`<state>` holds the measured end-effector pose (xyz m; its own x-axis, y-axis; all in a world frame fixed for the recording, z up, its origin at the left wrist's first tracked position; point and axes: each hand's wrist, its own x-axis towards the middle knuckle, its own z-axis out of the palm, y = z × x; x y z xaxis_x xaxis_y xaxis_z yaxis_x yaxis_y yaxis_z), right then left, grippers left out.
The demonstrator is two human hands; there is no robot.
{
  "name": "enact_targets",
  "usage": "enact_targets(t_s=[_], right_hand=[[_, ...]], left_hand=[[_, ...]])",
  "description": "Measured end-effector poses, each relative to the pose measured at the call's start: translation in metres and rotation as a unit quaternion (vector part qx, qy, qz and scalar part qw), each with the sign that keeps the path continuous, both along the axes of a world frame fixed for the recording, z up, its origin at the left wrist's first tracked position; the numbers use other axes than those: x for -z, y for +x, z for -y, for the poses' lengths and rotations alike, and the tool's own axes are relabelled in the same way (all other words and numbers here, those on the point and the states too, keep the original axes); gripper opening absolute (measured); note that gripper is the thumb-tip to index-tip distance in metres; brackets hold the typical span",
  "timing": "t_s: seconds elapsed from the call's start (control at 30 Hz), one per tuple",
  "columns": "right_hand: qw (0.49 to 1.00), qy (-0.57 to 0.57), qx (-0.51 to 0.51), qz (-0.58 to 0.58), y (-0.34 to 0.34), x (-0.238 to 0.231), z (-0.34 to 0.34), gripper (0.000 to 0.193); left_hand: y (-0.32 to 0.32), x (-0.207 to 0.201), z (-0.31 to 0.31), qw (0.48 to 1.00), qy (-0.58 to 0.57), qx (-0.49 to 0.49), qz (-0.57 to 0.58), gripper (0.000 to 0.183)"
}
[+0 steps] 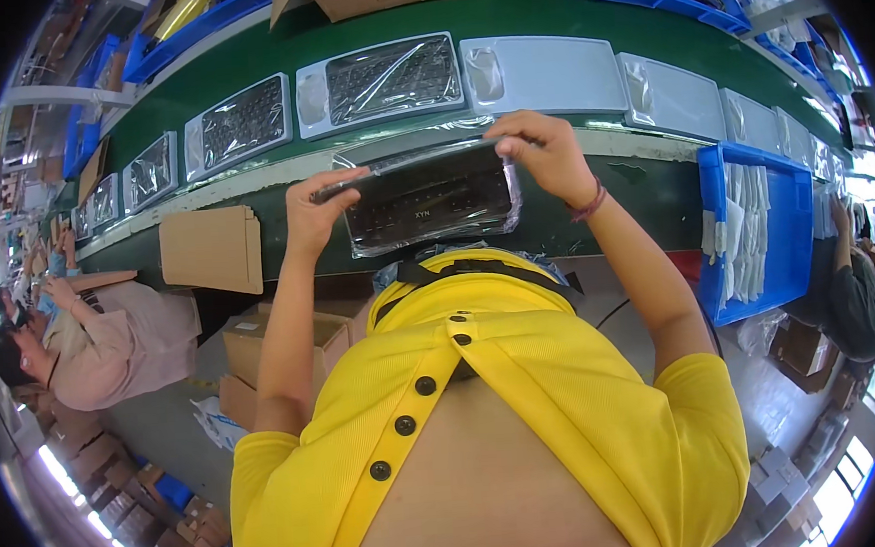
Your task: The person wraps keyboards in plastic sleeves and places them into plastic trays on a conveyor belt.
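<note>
Between my two hands I hold a black keyboard (433, 196) in a clear plastic bag, tilted up at the near edge of the green bench (542, 16). My left hand (319, 209) pinches its left end, thumb on the near side. On its right upper corner my right hand (546, 152) is closed, thumb and fingers gripping the edge. Loose clear film sticks out along the lower edge. Just beyond stand white trays: one tray (313, 106) carries a plastic-wrapped keyboard (393, 78), and the tray (545, 71) right of it has a clear-wrapped item (485, 73) at its left end.
More trays (672, 94) line the belt on both sides. Flat brown cardboard (211, 249) lies at the left; a blue bin (790, 222) with white packets stands at the right. Open cartons (286, 343) sit below the bench. A co-worker (126, 338) is at the left, another (849, 288) at the right.
</note>
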<state>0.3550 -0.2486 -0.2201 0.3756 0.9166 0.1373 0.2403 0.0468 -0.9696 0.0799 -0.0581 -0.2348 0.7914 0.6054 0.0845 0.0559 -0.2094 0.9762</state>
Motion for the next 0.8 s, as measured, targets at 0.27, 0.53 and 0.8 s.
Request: enact_targets(t_s=[0.27,0.53,0.8], right_hand=[[0.977,-0.006,0.190,-0.102,0.035,0.002,-0.030,0.034],[0.908,0.043,0.251,0.332,0.021,-0.008,-0.001,0.030],[0.977,-0.073,0.197,0.023,0.042,0.012,-0.006,0.042]], left_hand=[[0.049,-0.019,-0.034,0.945,-0.319,-0.068,0.036,0.025],[0.064,-0.011,-0.006,0.897,-0.414,-0.144,0.049,0.022],[0.087,0.000,-0.010,0.896,-0.419,-0.133,0.066,0.018]])
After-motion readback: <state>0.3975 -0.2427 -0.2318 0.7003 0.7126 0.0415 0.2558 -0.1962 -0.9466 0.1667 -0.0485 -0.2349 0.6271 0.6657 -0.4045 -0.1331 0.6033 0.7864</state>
